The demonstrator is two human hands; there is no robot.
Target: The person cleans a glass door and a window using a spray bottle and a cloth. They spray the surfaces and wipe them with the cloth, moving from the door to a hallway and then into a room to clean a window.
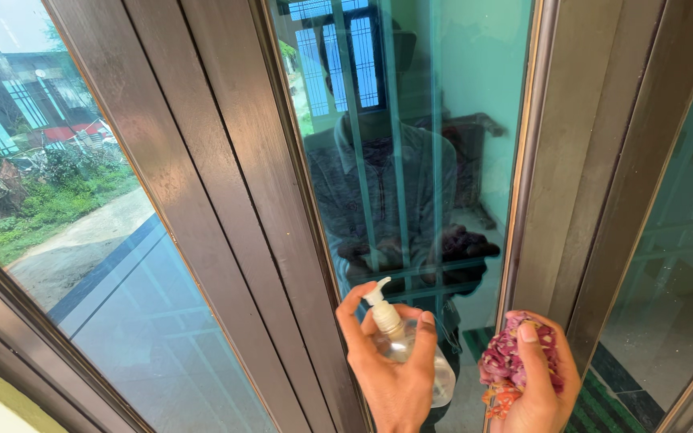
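Tinted window glass (411, 144) stands ahead of both hands. Left hand (391, 369) clasps a clear pump bottle (403, 345); right hand (535, 385) clenches a crumpled pink cloth (505, 361) beside it.

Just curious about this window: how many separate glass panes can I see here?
3. A left pane showing the street, a middle pane above the pump bottle and patterned cloth, and a right pane at the edge. More may lie outside the view.

This looks like a home, seen from inside at a window. Brown metal window frames (226, 200) hold tinted glass panes (411, 160); at the upper left of the frame lie a lane (82, 240), greenery and neighbouring houses (18, 96).
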